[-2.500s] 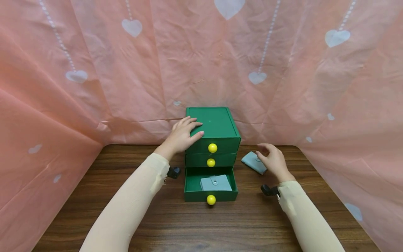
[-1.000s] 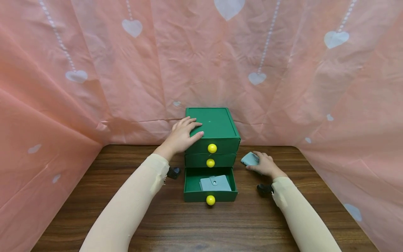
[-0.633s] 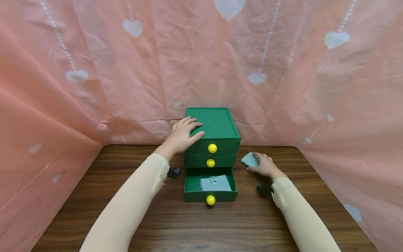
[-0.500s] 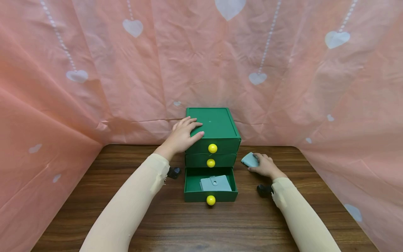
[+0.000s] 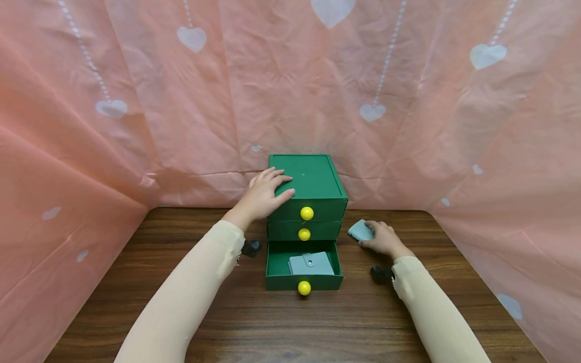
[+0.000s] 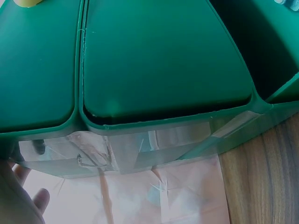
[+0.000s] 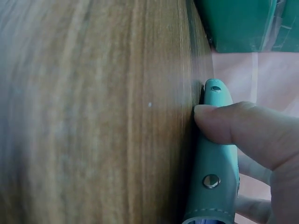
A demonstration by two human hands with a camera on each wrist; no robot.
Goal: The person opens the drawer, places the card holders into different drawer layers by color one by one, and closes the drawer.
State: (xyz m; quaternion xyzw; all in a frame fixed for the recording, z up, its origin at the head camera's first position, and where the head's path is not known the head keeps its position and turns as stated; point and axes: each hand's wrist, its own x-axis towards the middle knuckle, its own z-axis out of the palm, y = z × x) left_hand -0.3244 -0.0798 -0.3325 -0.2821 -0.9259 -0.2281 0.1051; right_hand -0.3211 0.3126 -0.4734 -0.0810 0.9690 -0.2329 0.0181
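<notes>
A green drawer cabinet point(image 5: 313, 176) with yellow knobs stands on the table, its bottom drawer point(image 5: 277, 259) pulled out. My left hand point(image 5: 260, 196) rests with spread fingers on the cabinet's top left edge; only part of this hand shows in the left wrist view. Inside the drawer lies a light blue card holder point(image 5: 313, 263) with a snap strap. To the right of the cabinet, my right hand point(image 5: 383, 239) pinches a second light blue card holder point(image 5: 360, 230). In the right wrist view the thumb presses on its riveted spine point(image 7: 212, 161), low against the table; the fingers are partly behind it.
The brown wooden table point(image 5: 299, 327) reaches back to a pink curtain point(image 5: 290, 101) with white hearts, which also hangs at both sides. Small black wrist cameras sit under the left wrist point(image 5: 250, 248) and right wrist point(image 5: 381, 274).
My right hand has come down from above the right card holder and taken hold of it; over the last second it is nearly still. The left hand has stayed on the cabinet.
</notes>
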